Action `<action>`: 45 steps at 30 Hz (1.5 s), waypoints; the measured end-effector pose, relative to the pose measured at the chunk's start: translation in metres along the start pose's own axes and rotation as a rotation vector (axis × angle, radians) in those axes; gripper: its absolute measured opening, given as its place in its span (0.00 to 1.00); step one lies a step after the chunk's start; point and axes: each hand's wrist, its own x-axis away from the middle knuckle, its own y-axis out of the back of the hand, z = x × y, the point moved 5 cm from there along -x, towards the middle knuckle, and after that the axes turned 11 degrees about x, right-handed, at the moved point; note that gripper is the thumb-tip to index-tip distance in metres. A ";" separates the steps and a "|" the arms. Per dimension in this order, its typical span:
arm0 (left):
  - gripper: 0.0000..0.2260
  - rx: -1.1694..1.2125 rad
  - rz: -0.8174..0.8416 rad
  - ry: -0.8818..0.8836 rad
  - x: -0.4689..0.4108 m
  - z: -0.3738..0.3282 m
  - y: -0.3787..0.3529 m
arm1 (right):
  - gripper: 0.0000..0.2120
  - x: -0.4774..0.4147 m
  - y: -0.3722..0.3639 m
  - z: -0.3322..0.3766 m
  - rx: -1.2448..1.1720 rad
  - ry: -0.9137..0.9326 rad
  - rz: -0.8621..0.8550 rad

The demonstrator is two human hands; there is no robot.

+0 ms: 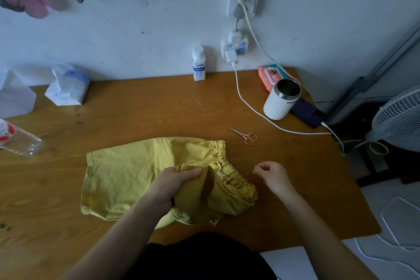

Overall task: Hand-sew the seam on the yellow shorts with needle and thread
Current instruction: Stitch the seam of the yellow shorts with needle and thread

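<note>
Bunching the yellow shorts (127, 173) on the near side of the scissors (245, 136) in my left hand (172, 180), right hand (271, 175) pinching the needle (254, 165) closer to those scissors (thread too thin to see), I judge stitching barely begun, seam left to sew.

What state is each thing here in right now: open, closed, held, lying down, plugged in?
yellow shorts: on the table, partly bunched up.
left hand: grips the bunched fabric.
right hand: pinches the needle, beside the shorts.
scissors: closed, lying flat.
white flask: upright, lid off.
phone: plugged into a white cable.
plastic bottle: lying on its side.
</note>
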 end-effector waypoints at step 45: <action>0.06 0.089 0.411 -0.549 0.147 -0.121 0.043 | 0.14 0.175 0.041 0.276 -0.322 0.804 0.218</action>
